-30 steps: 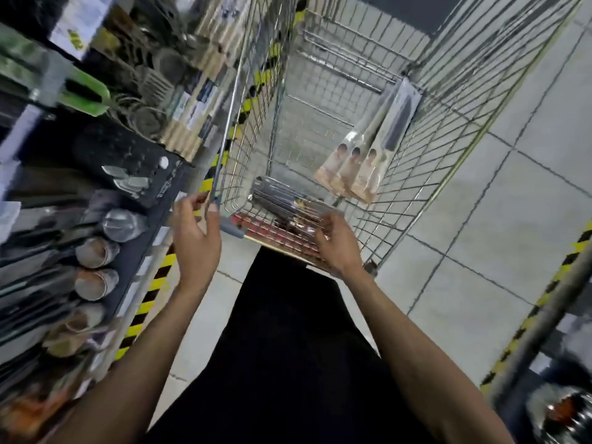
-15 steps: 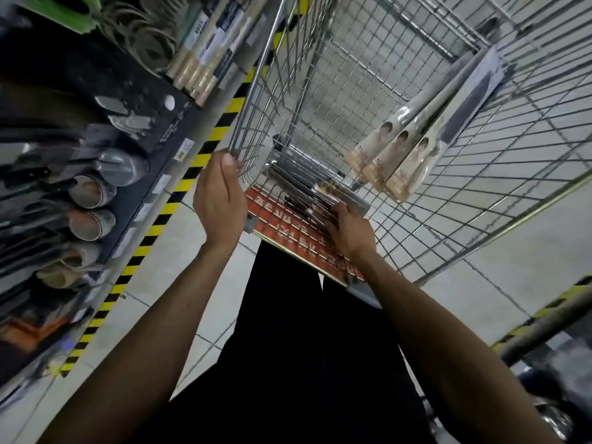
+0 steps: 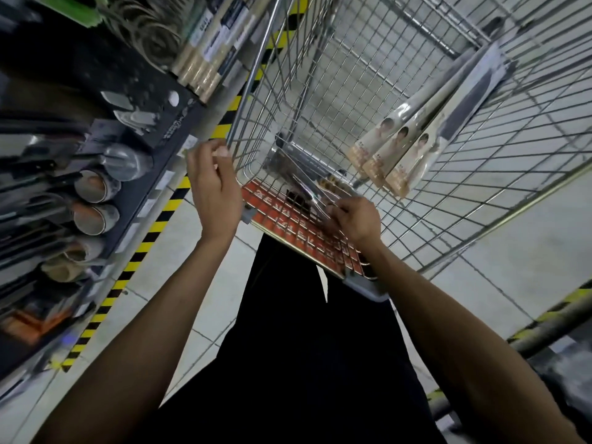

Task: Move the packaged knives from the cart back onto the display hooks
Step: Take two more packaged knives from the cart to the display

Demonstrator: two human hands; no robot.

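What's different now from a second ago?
The left hand has crept forward along the cart rim; whether it grips is unclear. The right hand still holds the near packs by the handle. The three leaning packs have not moved.

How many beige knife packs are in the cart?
3, side by side leaning on the cart's right wall: left pack, middle pack, right pack. Blurred items by the right hand may be more.

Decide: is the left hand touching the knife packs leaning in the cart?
Apart. Head view: left hand by the cart's near corner, knife packs across the basket.
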